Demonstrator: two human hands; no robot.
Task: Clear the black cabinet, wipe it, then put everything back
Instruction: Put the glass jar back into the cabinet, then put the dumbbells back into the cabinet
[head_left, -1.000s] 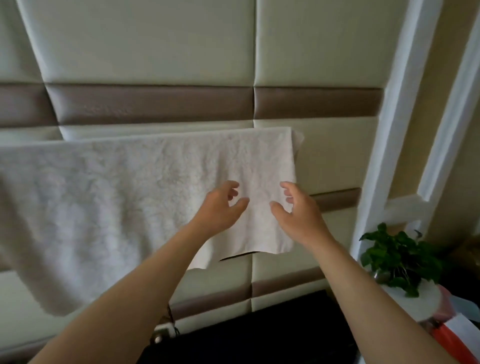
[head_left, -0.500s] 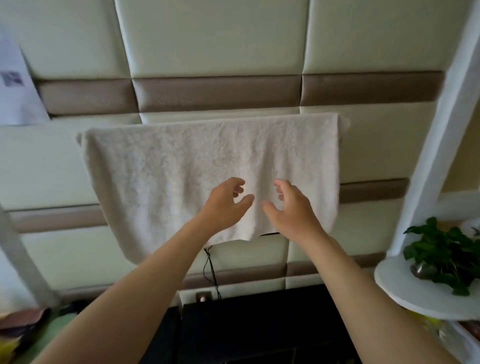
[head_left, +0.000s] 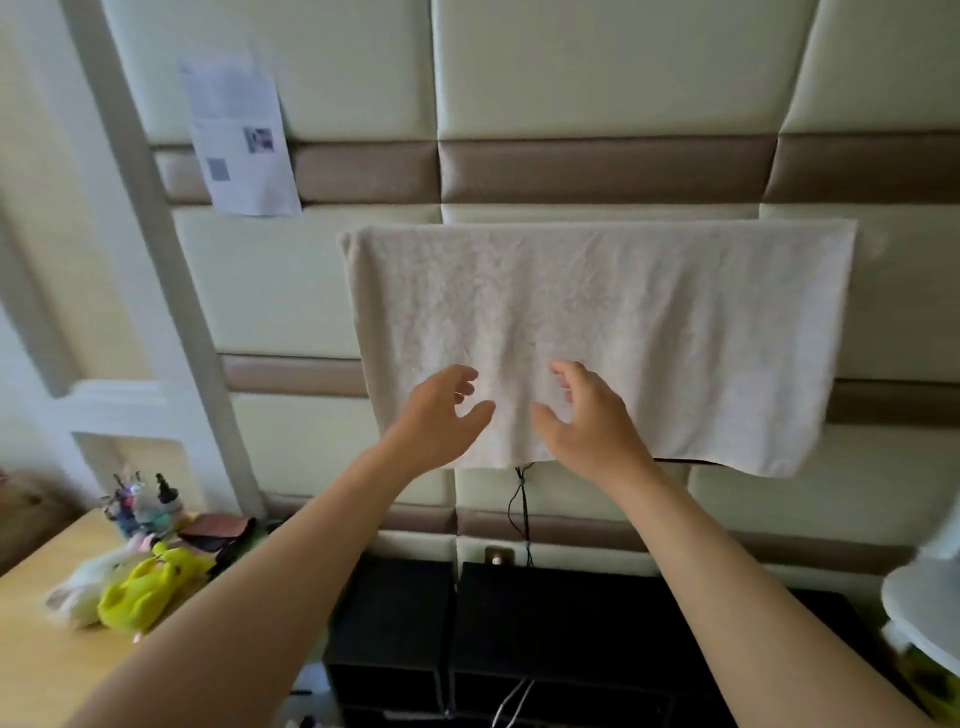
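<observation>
A white towel (head_left: 649, 332) hangs flat against the padded wall, draped over something dark whose lower edge peeks out below it. My left hand (head_left: 441, 415) and my right hand (head_left: 587, 415) are raised side by side in front of the towel's lower middle, fingers loosely curved, holding nothing. Whether the fingertips touch the cloth is unclear. Below, the black cabinet (head_left: 571, 613) shows its dark top between my forearms.
A wooden table (head_left: 36, 649) at the left carries a yellow plush toy (head_left: 150, 587), a pale plush toy (head_left: 83, 587) and small figures (head_left: 140, 504). A paper sheet (head_left: 239, 135) hangs on the wall. A black cable (head_left: 522, 509) drops behind the cabinet. A white round shelf (head_left: 924, 603) stands right.
The view has swung left: the towel now sits right of centre, the table and paper have come into sight, and the plant has left the frame. Both hands keep their pose before the towel.
</observation>
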